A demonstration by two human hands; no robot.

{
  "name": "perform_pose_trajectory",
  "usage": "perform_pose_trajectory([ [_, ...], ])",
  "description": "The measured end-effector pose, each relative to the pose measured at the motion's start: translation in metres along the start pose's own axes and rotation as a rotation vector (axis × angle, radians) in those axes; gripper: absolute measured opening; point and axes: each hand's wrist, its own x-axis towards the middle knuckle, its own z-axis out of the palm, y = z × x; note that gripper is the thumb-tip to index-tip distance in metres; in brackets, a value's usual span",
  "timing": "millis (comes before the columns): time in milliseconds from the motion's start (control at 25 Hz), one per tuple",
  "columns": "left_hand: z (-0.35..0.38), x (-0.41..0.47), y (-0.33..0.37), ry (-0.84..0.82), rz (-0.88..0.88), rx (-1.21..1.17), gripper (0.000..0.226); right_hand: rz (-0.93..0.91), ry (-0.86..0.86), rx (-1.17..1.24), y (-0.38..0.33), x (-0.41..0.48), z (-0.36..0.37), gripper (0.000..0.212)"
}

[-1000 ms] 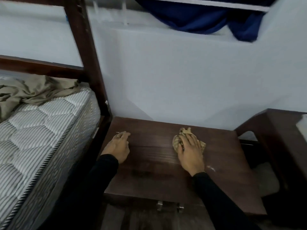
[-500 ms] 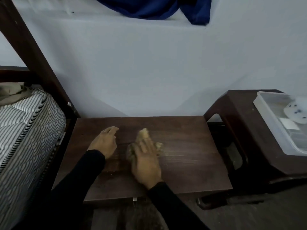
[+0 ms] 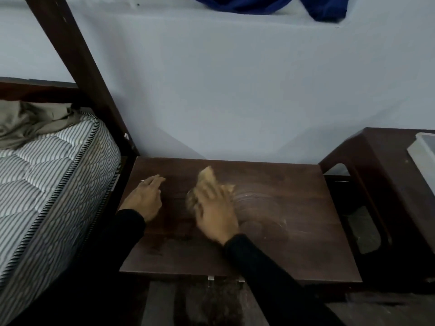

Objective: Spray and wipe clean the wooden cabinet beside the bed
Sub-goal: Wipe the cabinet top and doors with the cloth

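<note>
At far left a quilted, grey-striped mattress [image 3: 47, 184] with a corded edge carries a crumpled olive sheet [image 3: 30, 121]. A dark wooden bedpost [image 3: 77, 67] slants up between it and the pale wall [image 3: 235, 90]. The wooden cabinet [image 3: 294, 250] stands just beside the bed against the wall, its flat rectangular top dark brown and grained. The left hand [image 3: 146, 198] rests flat on it, fingers straight. The right hand [image 3: 216, 212], blurred, presses a bunched tan cloth [image 3: 207, 182] with fingers extended. Pale curved smears [image 3: 259, 208] lie just right of it. Blue fabric [image 3: 259, 3] hangs above. At right, a dark brown stool [image 3: 388, 161] bears a translucent tub [image 3: 423, 156].
</note>
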Motion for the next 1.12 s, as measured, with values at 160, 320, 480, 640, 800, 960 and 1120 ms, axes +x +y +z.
perform_pose_trajectory([
  [160,-0.004,-0.007,-0.022,0.006,-0.053,-0.040,0.046,-0.233,-0.035,-0.012,0.038,-0.061,-0.012,0.050],
  [320,-0.010,-0.022,-0.048,0.037,-0.066,-0.035,0.047,0.361,0.131,-0.031,0.078,0.041,-0.016,0.051],
  [480,-0.013,-0.036,-0.072,0.042,-0.122,-0.025,0.047,-0.140,-0.019,-0.023,-0.067,0.038,0.038,0.048],
  [640,-0.024,-0.052,-0.097,0.073,-0.195,-0.074,0.047,-0.491,-0.154,0.052,-0.040,-0.033,0.019,0.052],
  [800,-0.029,-0.063,-0.109,0.012,-0.213,-0.087,0.049,-0.002,0.014,-0.026,-0.016,0.102,0.026,0.053],
  [960,-0.034,-0.064,-0.108,0.042,-0.253,-0.092,0.049,-0.132,-0.038,-0.015,-0.115,0.140,0.069,0.051],
  [1120,-0.038,-0.055,-0.104,0.069,-0.266,-0.100,0.047,-0.490,-0.136,0.001,-0.121,0.100,0.069,0.052],
])
